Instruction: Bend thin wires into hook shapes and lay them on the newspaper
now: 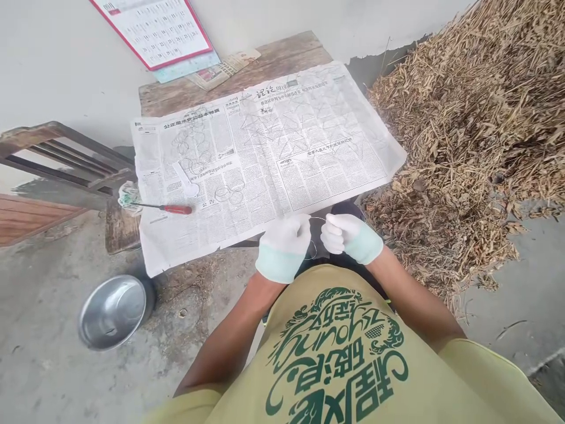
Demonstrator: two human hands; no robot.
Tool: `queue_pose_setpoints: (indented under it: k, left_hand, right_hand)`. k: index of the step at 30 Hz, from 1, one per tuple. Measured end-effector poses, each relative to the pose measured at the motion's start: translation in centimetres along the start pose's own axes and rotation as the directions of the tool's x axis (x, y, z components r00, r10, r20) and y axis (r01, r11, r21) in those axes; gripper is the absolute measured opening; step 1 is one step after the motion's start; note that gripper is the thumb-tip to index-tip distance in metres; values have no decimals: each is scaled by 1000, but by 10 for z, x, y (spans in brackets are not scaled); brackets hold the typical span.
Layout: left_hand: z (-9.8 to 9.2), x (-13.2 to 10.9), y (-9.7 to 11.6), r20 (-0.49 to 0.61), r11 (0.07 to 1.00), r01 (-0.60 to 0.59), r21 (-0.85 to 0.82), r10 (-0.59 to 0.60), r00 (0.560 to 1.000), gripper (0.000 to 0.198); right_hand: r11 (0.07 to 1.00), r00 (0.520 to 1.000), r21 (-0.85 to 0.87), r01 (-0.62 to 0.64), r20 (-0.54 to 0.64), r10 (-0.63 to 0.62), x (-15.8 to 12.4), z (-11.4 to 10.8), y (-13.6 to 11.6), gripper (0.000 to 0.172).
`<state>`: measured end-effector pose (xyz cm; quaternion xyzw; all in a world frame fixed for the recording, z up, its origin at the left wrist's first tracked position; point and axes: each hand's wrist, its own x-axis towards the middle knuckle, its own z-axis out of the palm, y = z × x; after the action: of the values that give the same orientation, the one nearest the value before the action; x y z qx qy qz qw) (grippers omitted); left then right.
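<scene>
The newspaper (pixel 265 159) is thin, matt, creased paper, lying on a table (pixel 282 56) of rough, weathered wood. The left hand (pixel 282 244) and right hand (pixel 351 235) are covered in white knitted cloth with pale green cuffs. The strand (pixel 316 218) between them is too fine to tell thread from wire. The screwdriver (pixel 165 207) has a glossy red plastic handle and a metal shaft. The bowl (pixel 112 309) is dull, scuffed metal. The floor (pixel 44 365) is rough concrete, and the straw (pixel 477 118) is dry and coarse.

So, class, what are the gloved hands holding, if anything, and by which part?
A thin thread, perhaps wire, stretched between them: the left hand pinches one side of the short span, the right hand the other. Slack loops below.
</scene>
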<state>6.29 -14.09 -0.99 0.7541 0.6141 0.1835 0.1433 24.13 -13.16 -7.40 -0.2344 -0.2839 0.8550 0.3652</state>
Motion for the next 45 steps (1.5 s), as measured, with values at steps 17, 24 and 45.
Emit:
queue_pose_setpoints:
  k: [17, 24, 45]
  left_hand:
    - [15, 4, -2, -39, 979, 205, 0, -205, 978, 20]
    - [12, 3, 3, 35, 973, 232, -7, -231, 972, 22]
    - [11, 7, -10, -8, 965, 223, -140, -226, 974, 31]
  right_hand:
    - [870, 930, -492, -15, -327, -169, -6, 14, -20, 35]
    - [698, 909, -712, -75, -336, -245, -7, 26, -30, 29]
    - [324, 933, -946, -3, -119, -341, -7, 35, -27, 37]
